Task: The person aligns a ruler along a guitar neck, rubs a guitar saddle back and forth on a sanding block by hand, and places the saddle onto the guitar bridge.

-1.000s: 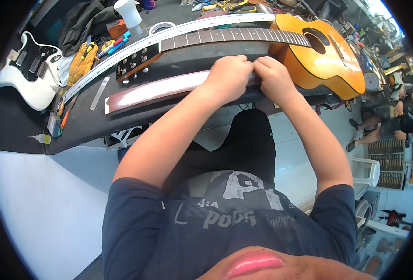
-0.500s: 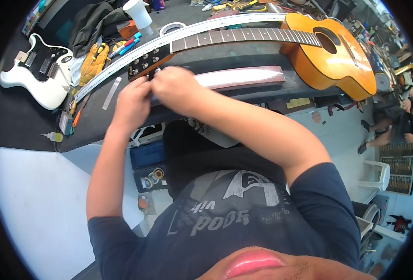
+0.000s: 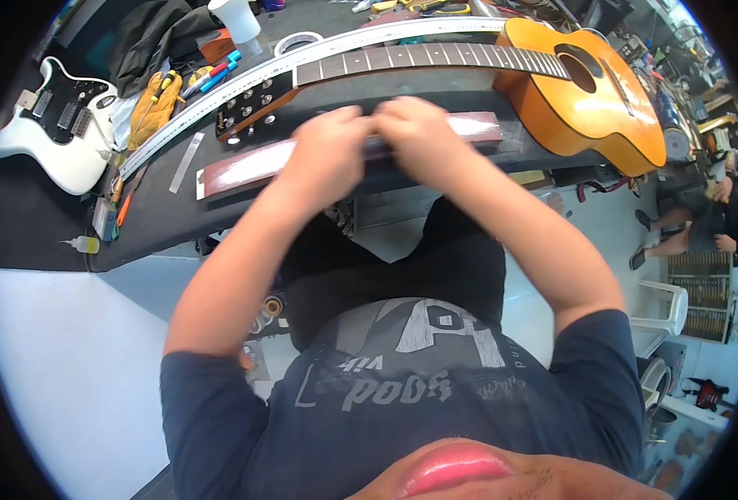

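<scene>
My left hand [image 3: 331,157] and my right hand [image 3: 421,137] are side by side over a long reddish-brown strip [image 3: 240,168] coated with white powder, which looks like a sanding board. Both hands are closed, fingers curled in toward each other. Whatever they pinch is hidden behind the fingers and blurred. Just beyond them lies an orange acoustic guitar [image 3: 552,96], its black headstock [image 3: 252,108] on the left and its body on the right.
A long white ruler [image 3: 319,52] runs behind the guitar neck. To the left are a white electric guitar body [image 3: 31,150], a yellow glove [image 3: 154,108], markers [image 3: 219,73] and a small bottle [image 3: 81,244]. A white stool [image 3: 665,308] stands on the floor, near another person [image 3: 707,225].
Both hands have moved right, from beside the headstock to the middle of the powdered strip. The strip's left end now shows. The view has shifted slightly.
</scene>
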{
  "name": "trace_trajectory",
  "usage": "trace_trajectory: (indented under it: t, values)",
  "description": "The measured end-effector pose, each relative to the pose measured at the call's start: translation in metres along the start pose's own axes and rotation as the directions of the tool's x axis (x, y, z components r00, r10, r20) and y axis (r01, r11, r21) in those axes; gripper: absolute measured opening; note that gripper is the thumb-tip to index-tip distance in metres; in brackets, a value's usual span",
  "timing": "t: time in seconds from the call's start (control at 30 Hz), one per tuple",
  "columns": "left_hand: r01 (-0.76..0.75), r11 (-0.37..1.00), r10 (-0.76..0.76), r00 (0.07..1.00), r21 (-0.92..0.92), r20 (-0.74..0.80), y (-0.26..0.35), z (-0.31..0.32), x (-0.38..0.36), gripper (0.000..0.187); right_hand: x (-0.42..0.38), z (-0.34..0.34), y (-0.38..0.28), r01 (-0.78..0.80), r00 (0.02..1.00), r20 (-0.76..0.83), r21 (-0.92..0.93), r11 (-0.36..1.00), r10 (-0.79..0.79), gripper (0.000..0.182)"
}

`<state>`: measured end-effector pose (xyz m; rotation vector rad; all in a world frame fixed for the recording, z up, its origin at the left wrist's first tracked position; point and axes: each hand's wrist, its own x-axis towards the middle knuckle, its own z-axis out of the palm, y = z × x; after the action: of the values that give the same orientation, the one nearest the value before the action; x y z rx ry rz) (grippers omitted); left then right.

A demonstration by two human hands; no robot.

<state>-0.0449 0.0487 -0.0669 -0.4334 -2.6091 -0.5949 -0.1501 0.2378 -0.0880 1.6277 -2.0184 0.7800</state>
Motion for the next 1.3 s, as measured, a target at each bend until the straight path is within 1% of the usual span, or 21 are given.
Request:
trace_trajectory:
  t: [0.03,0.07,0.13,0.2,0.27,0.4,0.5,0.57,0.63,0.67,0.77,0.87,0.9,0.97,1.03,1.07,1.13,1.2,1.23,1.27,1.3]
  values:
    - [0.029,0.999,-0.030,0.999,-0.028,-0.034,-0.015,-0.024,-0.024,0.023,0.023,0.029,-0.019,0.039,0.999,-0.020,0.026,0.999,-0.039,0.025]
    - [0.104,0.994,-0.104,0.995,0.033,-0.005,-0.032,-0.049,-0.048,0.021,0.046,0.059,-0.040,0.079,0.994,-0.071,0.030,0.996,-0.077,0.017]
    - [0.204,0.972,-0.208,0.978,0.116,0.027,-0.055,-0.094,-0.087,0.017,0.086,0.106,-0.076,0.128,0.990,-0.051,0.007,0.992,-0.128,0.006]
    - [0.226,0.965,-0.233,0.972,0.132,0.036,-0.066,-0.114,-0.098,0.014,0.106,0.119,-0.100,0.097,0.995,-0.025,0.012,0.995,-0.097,0.004]
    - [0.225,0.968,-0.233,0.971,0.115,0.060,-0.073,-0.113,-0.101,0.013,0.104,0.114,-0.100,0.066,0.998,-0.007,0.004,0.998,-0.066,0.005]
    - [0.035,0.999,-0.035,0.999,0.017,0.004,-0.032,-0.044,-0.036,0.017,0.039,0.045,-0.043,-0.025,1.000,-0.003,-0.007,1.000,0.025,0.013]
    - [-0.069,0.997,0.069,0.998,-0.047,-0.010,0.014,0.033,0.035,0.020,-0.028,-0.028,0.022,-0.073,0.997,0.020,-0.140,0.987,0.077,0.017]
    - [-0.172,0.984,0.171,0.985,-0.049,-0.032,0.042,0.078,0.078,0.019,-0.059,-0.078,0.046,-0.173,0.984,0.020,-0.178,0.969,0.180,0.019]
    - [-0.177,0.984,0.178,0.984,-0.028,0.022,0.061,0.094,0.099,0.017,-0.075,-0.097,0.058,-0.257,0.962,0.044,-0.183,0.949,0.269,0.020]
    - [-0.166,0.984,0.167,0.986,-0.062,0.023,0.057,0.093,0.096,0.018,-0.078,-0.094,0.061,-0.222,0.972,0.035,-0.182,0.958,0.232,0.020]
    - [-0.071,0.995,0.071,0.997,-0.072,-0.006,0.034,0.052,0.055,0.021,-0.044,-0.053,0.035,-0.100,0.995,-0.011,-0.136,0.986,0.100,0.017]
    - [0.068,0.998,-0.068,0.997,0.010,0.040,-0.013,-0.018,-0.011,0.020,0.016,0.019,-0.018,-0.055,0.998,0.001,-0.008,0.998,0.055,0.020]
    - [0.108,0.994,-0.110,0.992,0.033,0.058,-0.030,-0.044,-0.033,0.022,0.037,0.056,-0.034,-0.004,0.997,-0.077,0.011,1.000,0.005,0.016]
    - [0.184,0.983,-0.185,0.981,0.024,0.051,-0.058,-0.089,-0.074,0.020,0.083,0.101,-0.075,0.051,0.999,0.011,-0.043,0.998,-0.050,0.008]
    - [0.182,0.976,-0.188,0.981,0.120,0.039,-0.079,-0.125,-0.107,0.020,0.118,0.141,-0.106,0.089,0.995,-0.046,0.004,0.996,-0.088,0.010]
    - [0.212,0.965,-0.220,0.975,0.154,0.042,-0.083,-0.132,-0.117,0.019,0.126,0.141,-0.118,0.103,0.992,-0.072,0.047,0.994,-0.099,0.011]
    - [0.269,0.935,-0.285,0.958,0.230,0.036,-0.084,-0.147,-0.129,0.019,0.134,0.146,-0.130,0.119,0.990,-0.072,0.008,0.993,-0.118,0.013]
    - [0.259,0.938,-0.257,0.966,0.230,-0.038,-0.071,-0.144,-0.125,0.015,0.129,0.133,-0.123,0.142,0.987,-0.082,0.004,0.990,-0.141,0.015]
    - [0.253,0.941,-0.243,0.967,0.223,-0.071,-0.059,-0.137,-0.118,0.014,0.122,0.113,-0.116,0.157,0.984,-0.088,-0.014,0.987,-0.158,0.015]
    - [0.215,0.959,-0.198,0.975,0.187,-0.106,-0.046,-0.131,-0.107,0.010,0.113,0.093,-0.106,0.148,0.988,-0.031,-0.024,0.989,-0.149,0.012]
    - [0.235,0.967,-0.224,0.969,0.102,-0.104,-0.032,-0.123,-0.096,0.012,0.099,0.077,-0.094,0.135,0.985,-0.112,0.037,0.990,-0.130,0.009]
